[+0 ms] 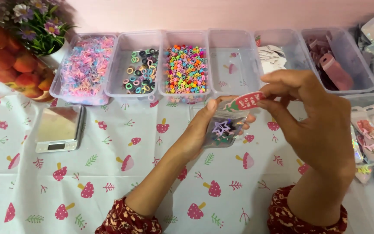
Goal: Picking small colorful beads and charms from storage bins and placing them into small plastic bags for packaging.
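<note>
My left hand (202, 130) holds a small clear plastic bag (224, 129) from below; a purple star shape and other small bits show inside it. My right hand (314, 119) pinches a red strawberry-shaped sticker (244, 101) at the bag's top edge, between thumb and fingers. Both hands hover above the mushroom-print tablecloth (109, 186), just in front of a row of clear bins.
Clear bins along the back hold pastel elastic bands (85, 65), dark and green hair rings (141, 71), colourful small clips (185, 69), white cards (271, 58) and pink items (334, 69); one bin (232, 65) looks nearly bare. A small silver scale (60, 128) sits left. Filled packets (371, 138) lie right. Flowers and peaches stand far left.
</note>
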